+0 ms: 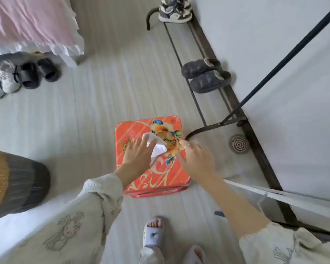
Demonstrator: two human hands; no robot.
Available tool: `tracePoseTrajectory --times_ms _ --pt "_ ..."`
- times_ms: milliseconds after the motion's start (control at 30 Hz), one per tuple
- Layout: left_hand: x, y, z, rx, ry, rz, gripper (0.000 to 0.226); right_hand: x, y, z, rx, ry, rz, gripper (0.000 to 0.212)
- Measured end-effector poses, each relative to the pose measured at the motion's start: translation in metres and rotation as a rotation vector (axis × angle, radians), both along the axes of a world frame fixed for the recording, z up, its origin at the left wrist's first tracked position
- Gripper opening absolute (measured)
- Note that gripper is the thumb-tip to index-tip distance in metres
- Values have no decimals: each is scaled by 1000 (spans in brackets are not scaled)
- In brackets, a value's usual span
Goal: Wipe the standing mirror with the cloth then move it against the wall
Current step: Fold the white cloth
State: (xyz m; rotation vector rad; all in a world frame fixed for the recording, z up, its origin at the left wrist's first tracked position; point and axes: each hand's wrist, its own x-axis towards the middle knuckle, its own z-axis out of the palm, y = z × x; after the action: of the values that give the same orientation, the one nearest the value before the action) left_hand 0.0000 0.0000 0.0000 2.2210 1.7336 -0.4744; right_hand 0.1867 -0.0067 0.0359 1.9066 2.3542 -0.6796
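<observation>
Left hand (136,156) lies on the crumpled white cloth (156,147), fingers fairly straight, pressing it onto the square red plastic stool with floral print (160,174). Right hand (195,159) sits over the stool's right edge, fingers loosely extended, gripping nothing. White-edged panel (274,197) at lower right, under the right forearm, is probably the standing mirror; too little shows to confirm. Black metal shoe rack (198,115) stands along the white wall (274,44).

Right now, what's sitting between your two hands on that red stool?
In the head view, the white cloth lies between the left hand and right hand, on the red stool.
</observation>
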Motion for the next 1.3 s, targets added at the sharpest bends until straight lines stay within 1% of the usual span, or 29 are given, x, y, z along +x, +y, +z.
tracePoseTrajectory --times_ms 33,100,200,267,333,400,467,567,633,767,833,900,933,1067,1133,1200,1233,1267,1300 --pt "-3 8 -13 -15 26 7 65 1 0 -15 -22 22 -44 45" --pt "-9 23 -49 6 -23 69 77 7 -1 -46 -30 40 -118 46" --pt "-6 40 -92 -60 -136 157 79 19 -9 -82 -74 38 -153 47" --pt "-2 44 -104 -66 -165 232 68 27 -12 -92 -71 45 -183 46" --pt "0 46 -110 -77 -182 294 50 32 -14 -95 -76 49 -204 45" --pt "3 46 -107 -153 -269 325 32 33 -15 -89 -90 61 -213 44" --pt "6 46 -95 -231 -372 338 9 31 -14 -78 -124 89 -224 43" --pt "16 47 -60 -322 -465 366 3 28 -12 -57 -186 162 -244 43" --pt "27 43 -27 -392 -510 354 5 28 -12 -33 -239 218 -283 45" --pt "48 35 45 -501 -530 241 13 34 -23 23 -319 336 -398 66" --pt "58 29 85 -523 -567 207 16 40 -34 53 -359 403 -439 72" --pt "67 19 125 -531 -624 234 29 46 -49 83 -400 498 -499 72" --pt "74 14 146 -504 -658 242 33 52 -58 100 -402 545 -534 71" --pt "98 -13 217 -465 -773 234 26 69 -91 161 -434 669 -597 76" --pt "107 -26 247 -461 -847 226 22 78 -103 188 -433 738 -624 72" --pt "115 -35 273 -489 -932 224 20 89 -114 212 -493 858 -699 63" --pt "119 -40 286 -517 -966 220 20 95 -120 224 -528 905 -716 55" --pt "123 -44 299 -540 -986 202 22 100 -127 237 -523 919 -712 41" --pt "126 -46 308 -556 -977 174 24 105 -132 246 -494 891 -715 24"
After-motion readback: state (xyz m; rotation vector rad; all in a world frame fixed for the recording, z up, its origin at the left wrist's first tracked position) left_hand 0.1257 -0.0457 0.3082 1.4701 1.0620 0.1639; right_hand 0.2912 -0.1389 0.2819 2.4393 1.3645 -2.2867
